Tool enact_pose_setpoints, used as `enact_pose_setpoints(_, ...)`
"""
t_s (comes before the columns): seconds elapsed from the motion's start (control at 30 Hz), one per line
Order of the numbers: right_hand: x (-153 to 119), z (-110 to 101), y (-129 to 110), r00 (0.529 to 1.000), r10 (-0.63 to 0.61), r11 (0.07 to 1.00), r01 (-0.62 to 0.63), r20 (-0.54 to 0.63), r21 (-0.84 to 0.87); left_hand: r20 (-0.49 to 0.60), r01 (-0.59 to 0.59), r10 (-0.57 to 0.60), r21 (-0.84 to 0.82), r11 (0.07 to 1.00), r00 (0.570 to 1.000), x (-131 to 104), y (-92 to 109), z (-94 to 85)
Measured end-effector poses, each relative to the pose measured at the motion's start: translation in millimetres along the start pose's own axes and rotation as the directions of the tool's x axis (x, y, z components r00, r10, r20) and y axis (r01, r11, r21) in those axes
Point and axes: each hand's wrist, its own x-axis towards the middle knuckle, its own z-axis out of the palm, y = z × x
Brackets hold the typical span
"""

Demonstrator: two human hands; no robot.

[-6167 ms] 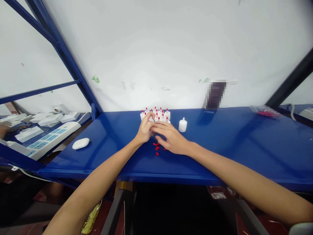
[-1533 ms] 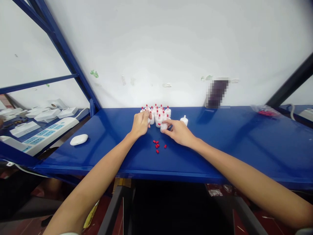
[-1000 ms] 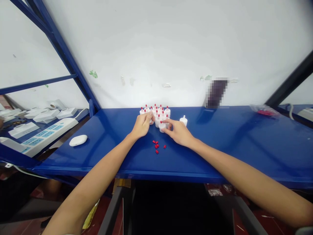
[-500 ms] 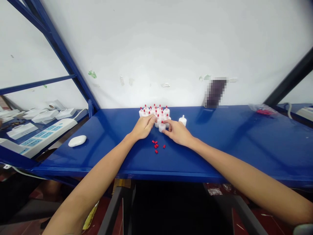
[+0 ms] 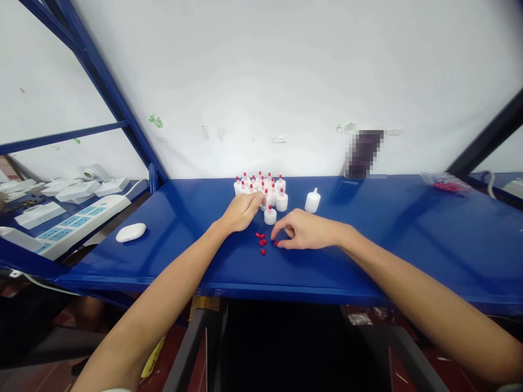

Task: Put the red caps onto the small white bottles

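Note:
Several small white bottles (image 5: pixel 281 202) with red caps stand in a cluster near the wall. My left hand (image 5: pixel 244 212) is closed at the cluster's front left, its thumb and fingers together by the bottles; what it holds, if anything, is hidden. One capped bottle (image 5: pixel 270 216) stands in front of the group. My right hand (image 5: pixel 300 230) is open, its thumb and forefinger apart around a loose red cap (image 5: pixel 276 243) on the blue table. Several more red caps (image 5: pixel 262 242) lie just left of it. An uncapped white bottle (image 5: pixel 312 202) stands behind my right hand.
A white rounded case (image 5: pixel 131 232) lies on the table's left part. A power strip (image 5: pixel 84 219) and white boxes (image 5: pixel 78 192) are on the neighbouring table. At the back right lies a clear bag (image 5: pixel 446 184) with red contents. A pixelated dark object (image 5: pixel 365 154) leans on the wall.
My right hand has let go of the front capped bottle and moved down toward the loose caps, its fingers parting. My left hand has stayed by the bottle cluster.

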Motion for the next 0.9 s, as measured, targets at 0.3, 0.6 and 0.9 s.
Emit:
enact_pose_setpoints(0.3, 17, 17, 5, 0.868, 0.045, 0.999, -0.049, -0.494, 0.005, 0.064, -0.074, 0.083, -0.138, 0.988, 0.994, -4, 8, -1.4)
enact_pose_setpoints(0.6, 19, 29, 5, 0.766, -0.091, 0.992, 0.126, -0.636, 0.010, 0.106, -0.157, 0.156, -0.001, 0.988, 0.982, -2, 15, 0.9)
enact_pose_setpoints(0.9, 21, 34, 5, 0.726, -0.134, 0.980, 0.199, -0.674, 0.019, -0.053, -0.087, 0.079, -0.169, 0.982, 0.995, 0, 16, 3.5)
